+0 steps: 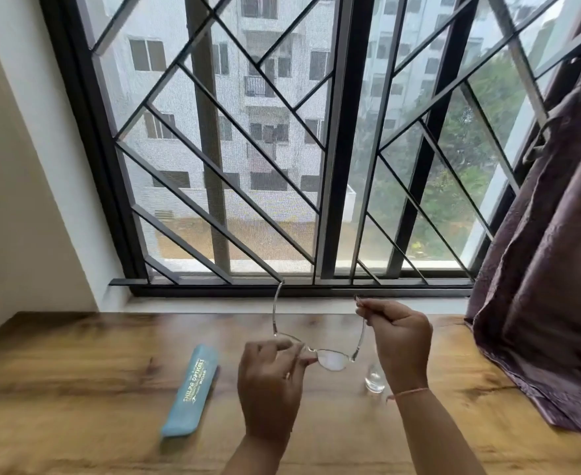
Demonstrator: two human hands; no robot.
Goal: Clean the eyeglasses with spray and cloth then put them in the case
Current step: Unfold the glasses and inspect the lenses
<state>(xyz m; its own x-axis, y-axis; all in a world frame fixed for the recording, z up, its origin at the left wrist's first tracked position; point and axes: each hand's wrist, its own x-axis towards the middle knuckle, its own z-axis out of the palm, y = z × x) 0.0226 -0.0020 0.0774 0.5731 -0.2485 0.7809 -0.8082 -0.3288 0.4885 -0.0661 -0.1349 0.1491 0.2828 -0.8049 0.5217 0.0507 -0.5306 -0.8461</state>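
Two hands hold the eyeglasses (pixel 332 358) above a wooden counter (pixel 76 371). The left hand (pixel 270 389) pinches the frame front in its fingers (pixel 292 347), and the right hand (pixel 400 344) pinches a temple tip. Beyond lie a blue case (pixel 191 394), gold-lettered roughly "Shilpa Opticals", and a clear bottle (pixel 374 380), likely the spray. No cloth shows. Casing remains undone, and the cleaning stage is unclear. A barred window (pixel 282 149) stands behind.

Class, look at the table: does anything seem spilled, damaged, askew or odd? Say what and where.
Nothing is spilled or broken. The blue case lies closed at a slant on the table, the clear bottle stands upright, and left hand and right hand hold the eyeglasses. Only oddity: the purple curtain spills onto the table's right edge.
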